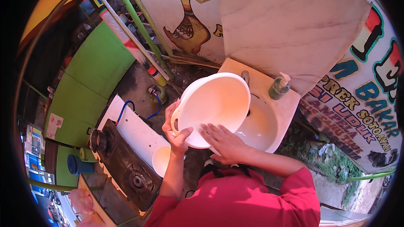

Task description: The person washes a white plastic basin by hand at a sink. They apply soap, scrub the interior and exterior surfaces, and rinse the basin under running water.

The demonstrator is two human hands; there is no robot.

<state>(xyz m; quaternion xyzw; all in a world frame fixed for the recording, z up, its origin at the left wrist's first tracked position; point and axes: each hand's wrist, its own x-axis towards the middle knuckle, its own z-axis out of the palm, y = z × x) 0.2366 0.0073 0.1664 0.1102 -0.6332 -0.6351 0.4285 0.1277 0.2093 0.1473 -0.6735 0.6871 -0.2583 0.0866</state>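
Observation:
A white plastic basin (217, 104) is tilted over the front left of a wall-side washbasin (262, 126), its pale inside facing up towards me. My left hand (176, 129) grips its left rim near a slotted handle, thumb over the edge. The fingers of my right hand (225, 140) lie flat and slightly apart against the lower inner wall, near the rim. The basin hides part of the sink bowl. Behind it stands a metal faucet (245, 77); whether water runs is hard to tell.
A pump soap bottle (280, 87) stands on the sink's right corner. To the left are a dark gas stove (132, 170), a pale round bowl (161, 160) and a gas cylinder (159, 94) with a blue hose (155, 110). Printed banners (356, 113) hang behind.

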